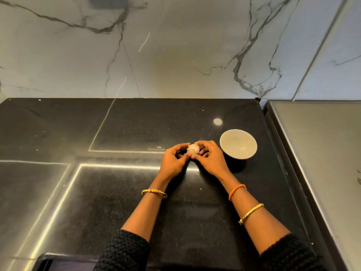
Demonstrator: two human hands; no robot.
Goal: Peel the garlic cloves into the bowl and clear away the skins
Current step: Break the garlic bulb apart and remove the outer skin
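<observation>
Garlic bulb [193, 149]: whole, round, pale and papery, skin unbroken on the side in view, ridged where the cloves press out. Held just above the black counter [125, 192], near the middle of its right half, between both hands.

Left hand [173, 160] curled round the bulb's left side, fingertips wrapped over the top and thumb tucked beneath, gripping it. Right hand [210, 156] closed on the bulb's right side the same way, fingers arched over it, thumb meeting the left thumb under the bulb. Both grips tight on the garlic, no gap showing between fingers and skin.

Pale bowl [238, 143] standing upright just beside the right hand, to its right, apart from the knuckles, nothing visible inside. Beyond the bowl, close by, the counter's right edge, with a grey steel surface [320, 153] alongside it. Marble wall [175, 45] rising at the counter's back edge, well behind the hands. Broad bare stretch of polished counter to the left and in front of the forearms, streaked with light reflections.
</observation>
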